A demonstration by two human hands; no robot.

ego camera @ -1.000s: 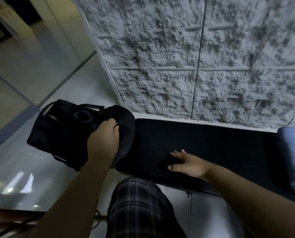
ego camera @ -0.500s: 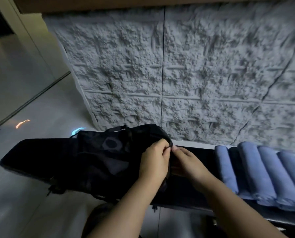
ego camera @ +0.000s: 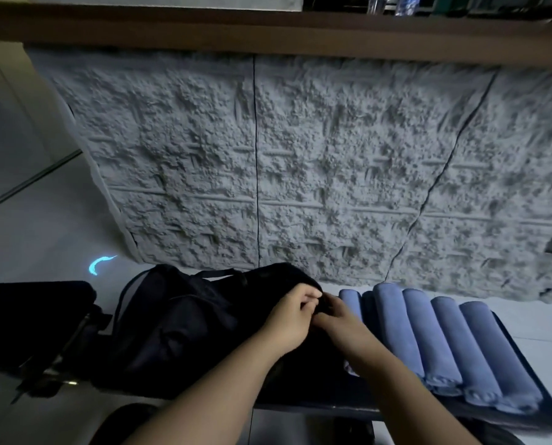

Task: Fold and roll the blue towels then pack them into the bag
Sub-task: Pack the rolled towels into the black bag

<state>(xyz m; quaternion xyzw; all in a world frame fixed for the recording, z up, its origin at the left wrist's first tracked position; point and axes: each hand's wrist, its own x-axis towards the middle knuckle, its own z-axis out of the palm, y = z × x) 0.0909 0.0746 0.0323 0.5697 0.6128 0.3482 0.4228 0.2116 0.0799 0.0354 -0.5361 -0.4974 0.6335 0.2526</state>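
Observation:
A black backpack (ego camera: 184,326) lies on the black padded bench (ego camera: 525,409), left of centre. My left hand (ego camera: 287,319) pinches the bag's top right edge with curled fingers. My right hand (ego camera: 342,319) meets it at the same spot, fingers curled on the dark fabric there; what exactly they pinch is too dark to tell. Several rolled blue towels (ego camera: 441,345) lie side by side on the bench just right of my hands.
A rough grey textured wall (ego camera: 300,171) rises right behind the bench, under a brown ledge (ego camera: 268,33). A second dark pad (ego camera: 27,319) sits at the left. Glossy grey floor (ego camera: 43,226) spreads to the left.
A second ago my left hand carried the bag off the bench's left end while the right lay flat on the bench. The bag now lies on the bench with both hands at its top edge.

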